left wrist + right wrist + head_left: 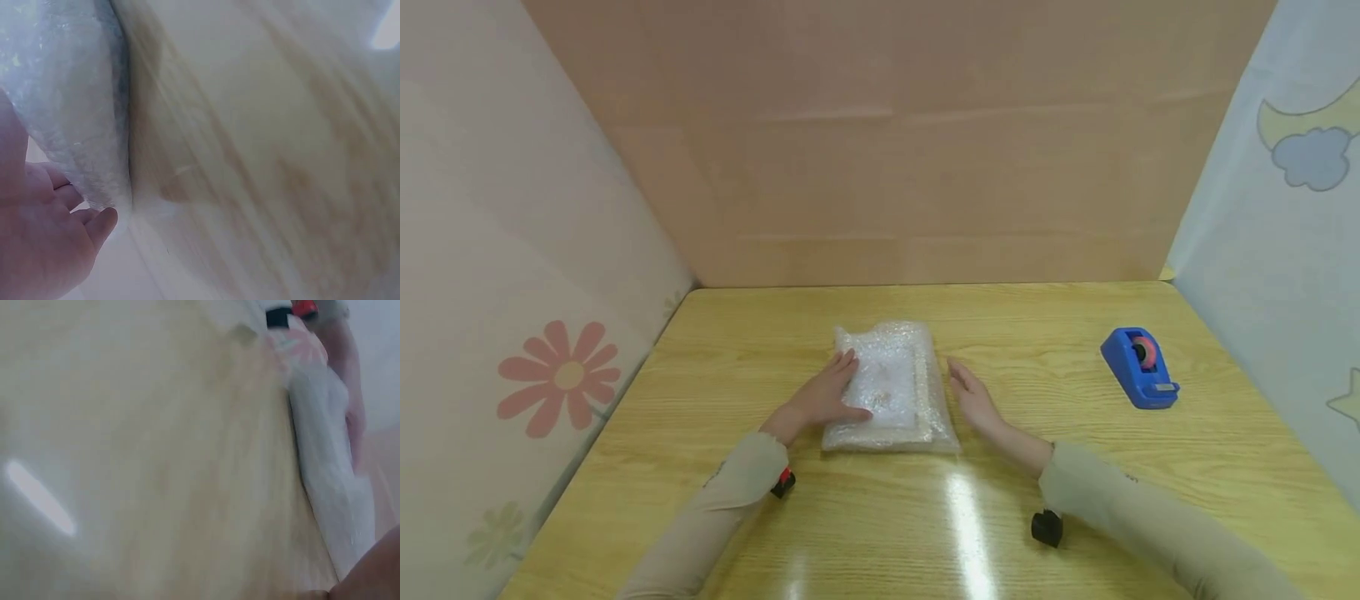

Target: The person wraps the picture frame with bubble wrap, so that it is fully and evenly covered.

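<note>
A flat packet in bubble wrap [887,379] lies on the table, a pale rectangular item showing through it. My left hand [823,396] rests at the packet's left side, its fingers along that edge and its thumb stretched over the top. In the left wrist view the fingertips [103,225] of this hand meet the wrapped edge. Beside the packet's right edge is my right hand [981,407], fingers extended and held together, with a small gap to the wrap in the head view. Most of that hand is out of the right wrist view.
A blue tape dispenser [1138,367] with a pink roll stands at the right of the wooden table [880,517]. A brown panel [887,167] rises behind the table. Pale patterned walls [565,250] flank both sides.
</note>
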Demonstrator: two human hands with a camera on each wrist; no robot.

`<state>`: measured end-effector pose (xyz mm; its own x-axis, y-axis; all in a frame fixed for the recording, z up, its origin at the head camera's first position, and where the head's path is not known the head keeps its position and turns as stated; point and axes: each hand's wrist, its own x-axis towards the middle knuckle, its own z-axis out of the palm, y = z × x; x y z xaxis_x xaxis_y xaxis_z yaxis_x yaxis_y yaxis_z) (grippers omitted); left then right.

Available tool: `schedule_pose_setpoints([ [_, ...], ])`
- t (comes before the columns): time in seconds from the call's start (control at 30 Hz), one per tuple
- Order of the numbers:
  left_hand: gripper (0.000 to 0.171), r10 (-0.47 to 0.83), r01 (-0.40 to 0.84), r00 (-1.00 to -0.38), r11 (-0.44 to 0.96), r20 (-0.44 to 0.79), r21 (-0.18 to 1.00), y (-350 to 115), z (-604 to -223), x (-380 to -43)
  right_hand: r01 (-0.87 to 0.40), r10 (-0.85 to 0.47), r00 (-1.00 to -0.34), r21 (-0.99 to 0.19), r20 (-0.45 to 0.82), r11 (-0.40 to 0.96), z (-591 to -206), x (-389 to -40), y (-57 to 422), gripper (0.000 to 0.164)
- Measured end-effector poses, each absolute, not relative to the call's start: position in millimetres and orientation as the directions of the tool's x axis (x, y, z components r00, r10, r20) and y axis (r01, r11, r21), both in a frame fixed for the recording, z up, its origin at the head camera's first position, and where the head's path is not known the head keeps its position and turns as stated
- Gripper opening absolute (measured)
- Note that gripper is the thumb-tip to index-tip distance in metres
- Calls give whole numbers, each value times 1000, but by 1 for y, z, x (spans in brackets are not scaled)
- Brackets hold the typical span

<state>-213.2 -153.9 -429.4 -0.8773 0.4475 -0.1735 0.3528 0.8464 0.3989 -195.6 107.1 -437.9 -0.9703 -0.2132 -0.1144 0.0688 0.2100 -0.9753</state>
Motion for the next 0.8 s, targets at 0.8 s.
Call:
schedule_pose_setpoints([
  [0.8,99,486,382,-870,771,-83,510,-149,-428,-212,-342,-363,-926,-630,101,697,-443,-172,51,60],
])
